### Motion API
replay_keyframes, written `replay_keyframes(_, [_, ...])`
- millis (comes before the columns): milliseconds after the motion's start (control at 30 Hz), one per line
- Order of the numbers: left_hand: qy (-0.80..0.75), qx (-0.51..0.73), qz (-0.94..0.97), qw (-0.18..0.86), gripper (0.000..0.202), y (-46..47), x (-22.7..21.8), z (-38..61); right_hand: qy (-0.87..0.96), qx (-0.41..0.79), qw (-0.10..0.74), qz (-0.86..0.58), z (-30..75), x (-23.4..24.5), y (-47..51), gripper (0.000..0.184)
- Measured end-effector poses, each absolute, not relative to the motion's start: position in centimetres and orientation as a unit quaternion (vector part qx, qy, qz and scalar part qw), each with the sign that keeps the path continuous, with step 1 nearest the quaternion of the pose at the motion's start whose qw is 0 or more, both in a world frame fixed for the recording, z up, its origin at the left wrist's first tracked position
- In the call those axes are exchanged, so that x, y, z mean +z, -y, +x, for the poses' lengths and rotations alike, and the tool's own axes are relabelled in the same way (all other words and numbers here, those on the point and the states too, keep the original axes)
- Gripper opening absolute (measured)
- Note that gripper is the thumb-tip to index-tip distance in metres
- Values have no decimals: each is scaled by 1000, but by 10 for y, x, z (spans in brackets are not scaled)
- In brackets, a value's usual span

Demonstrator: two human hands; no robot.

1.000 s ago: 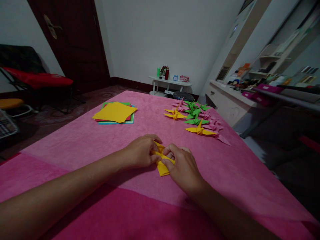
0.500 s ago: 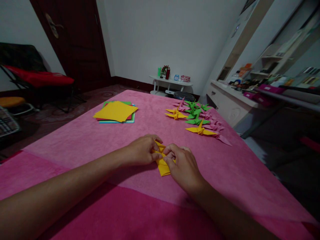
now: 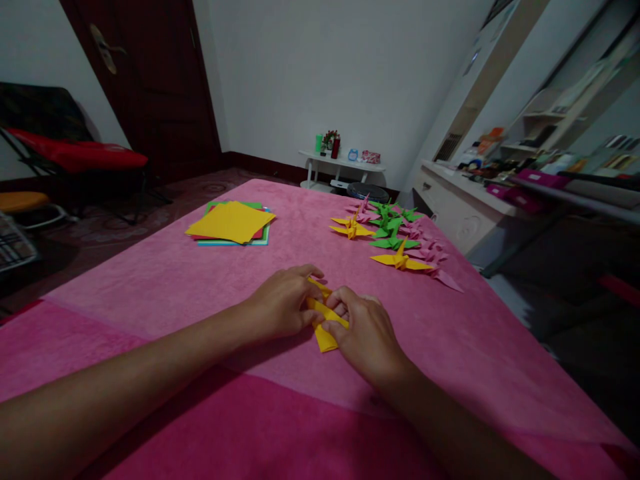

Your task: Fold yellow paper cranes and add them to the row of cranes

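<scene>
A folded piece of yellow origami paper (image 3: 327,339) lies on the pink cloth between my hands. My left hand (image 3: 290,303) grips its left side, thumb at the near fold and fingers curled over the far part. From the right, my right hand (image 3: 367,333) pinches the paper with thumb and forefinger along a crease. Both hands partly cover the paper, so its full shape is hidden. Beyond my right hand sits a yellow paper crane (image 3: 401,261) with its wings spread.
A stack of coloured paper squares (image 3: 235,223), yellow on top, lies at the table's far left. Several green paper cranes (image 3: 390,227), pink ones (image 3: 427,247) and another yellow crane (image 3: 352,229) stand at the far right. A white side table (image 3: 345,161) is by the wall.
My thumbs have shifted slightly on the yellow paper. A fold in its middle that stood raised now looks flatter, forming a smoother band between the hands.
</scene>
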State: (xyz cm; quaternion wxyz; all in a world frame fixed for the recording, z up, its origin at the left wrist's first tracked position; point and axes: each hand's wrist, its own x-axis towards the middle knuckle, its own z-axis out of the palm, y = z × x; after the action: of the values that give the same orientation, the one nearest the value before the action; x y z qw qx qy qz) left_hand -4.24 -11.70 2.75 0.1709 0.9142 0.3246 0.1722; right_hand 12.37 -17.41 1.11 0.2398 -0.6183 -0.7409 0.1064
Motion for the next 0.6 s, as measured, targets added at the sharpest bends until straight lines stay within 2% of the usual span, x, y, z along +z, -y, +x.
replay_keyframes(200, [-329,172,893,254,18,115,29,-43,752,119,245,-601,124,12,175,5])
replay_keyframes(400, [-332,145,888,282,18,114,31,-42,771,121,221,-585,125,14,175,17])
replay_keyframes(600, [-332,141,905,223,19,114,29,-43,762,129,236,-588,124,14,175,22])
